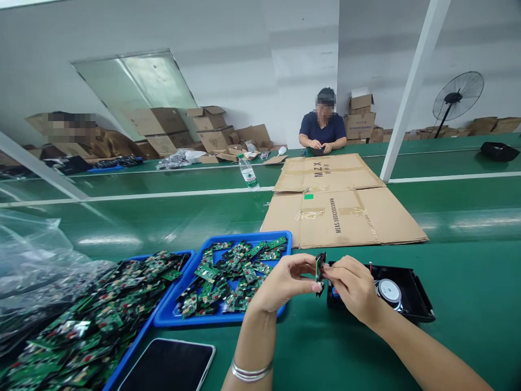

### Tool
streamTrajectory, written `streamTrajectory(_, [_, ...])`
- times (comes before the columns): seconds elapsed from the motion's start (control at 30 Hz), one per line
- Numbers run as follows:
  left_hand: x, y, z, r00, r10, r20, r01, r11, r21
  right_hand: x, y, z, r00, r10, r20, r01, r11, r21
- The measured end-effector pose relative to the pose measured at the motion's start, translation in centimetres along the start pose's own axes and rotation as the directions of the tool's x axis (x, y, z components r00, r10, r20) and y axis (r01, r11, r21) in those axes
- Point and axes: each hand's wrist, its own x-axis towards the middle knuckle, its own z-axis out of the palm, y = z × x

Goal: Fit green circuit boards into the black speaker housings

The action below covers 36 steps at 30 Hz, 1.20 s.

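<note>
My left hand (pixel 287 279) pinches a small green circuit board (pixel 318 269) with black parts on it, held upright on edge above the table. The fingers of my right hand (pixel 353 285) are closed at the board's right side; they press against it or something attached to it. Beneath and behind my right hand lies an open black plastic housing (pixel 415 293) with a round silver speaker (pixel 389 292) inside. Part of the housing is hidden by that hand. A blue tray (pixel 220 320) of loose circuit boards (pixel 244 277) stands just left of my left hand.
At the left, another blue tray (pixel 134 347) is heaped with boards, beside clear plastic bags (pixel 40 260). A phone-like tablet (pixel 169 365) lies in front. Beyond are flattened cardboard (pixel 325 217), a water bottle (pixel 248 172), a slanting white post (pixel 411 92) and two people across the bench.
</note>
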Motion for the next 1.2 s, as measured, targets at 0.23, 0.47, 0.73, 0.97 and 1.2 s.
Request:
streamTrajectory(0.23, [-0.8,0.7,0.2,0.999,-0.028,0.038,0.031,0.997,-0.069,1.9,-0.2,-6.2,0.969,0.181,0.167,-0.191,0.98,0.047])
streamTrajectory(0.47, [-1.5,1.3,0.0,0.97,-0.143,0.196,0.152,0.988,-0.035,-0.7,2.0,-12.5,0.78,0.539,0.317,-0.464,0.839,-0.284])
streamTrajectory(0.73, [1.4,-1.9,6.2,0.899,-0.29,0.329,0.308,0.951,-0.003,-6.0,2.1,-10.1,0.708,0.412,0.574,-0.336,0.911,-0.239])
streamTrajectory(0.97, [2.8,-4.7,7.8,0.999,-0.033,-0.03,0.036,0.992,0.122,-7.6,1.9,-7.1,0.773,0.582,0.252,-0.526,0.81,-0.258])
streamTrajectory(1.2, [3.5,-5.6,8.3,0.982,-0.011,-0.186,0.053,0.974,0.222,-8.6,1.9,-5.5,0.807,0.579,0.117,-0.49,0.767,-0.415])
